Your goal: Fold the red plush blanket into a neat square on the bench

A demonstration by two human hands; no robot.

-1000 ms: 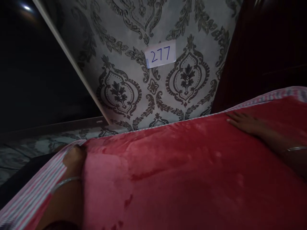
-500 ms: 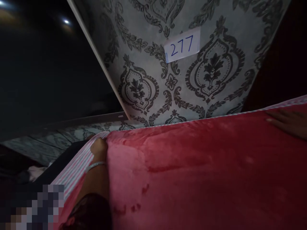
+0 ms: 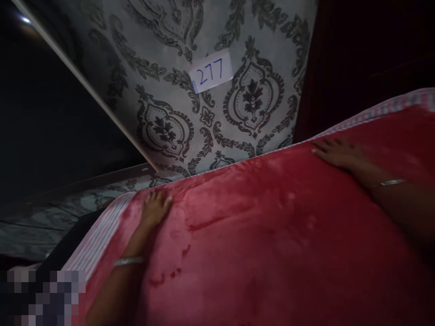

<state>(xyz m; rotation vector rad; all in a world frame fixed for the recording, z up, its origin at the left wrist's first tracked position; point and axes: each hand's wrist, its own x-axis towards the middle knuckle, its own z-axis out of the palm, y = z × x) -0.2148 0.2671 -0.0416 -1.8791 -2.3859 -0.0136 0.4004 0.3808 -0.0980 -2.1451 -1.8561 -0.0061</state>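
Red plush blanket [image 3: 272,235] is filling the lower and right part of the frame, spreading from the lower left corner up to the right edge. A striped border [image 3: 97,237] is running along its left side and also along its far edge at the upper right.

Left hand [image 3: 154,209] is lying palm down on the blanket at left of centre, just inside the striped border near the far left corner. Its fingers are lying open and slightly spread, pressing flat and gripping nothing. A silver bangle [image 3: 128,261] is sitting on that wrist, lower left.

Right hand [image 3: 335,153] is resting palm down on the blanket at right of centre, close to the far edge. Its fingers are stretching out straight and flat, pointing toward frame left, not closing on the fabric. A second bangle [image 3: 393,182] is showing on that wrist, right side.

Behind the blanket a grey wall [image 3: 163,90] with a dark damask pattern is taking up the upper centre. A white label [image 3: 211,71] reading 277 is sticking on it, top centre. A pale strip [image 3: 84,86] is slanting down the wall's left side. Upper left and upper right are too dark to read. Lower left corner is showing a pixelated patch.
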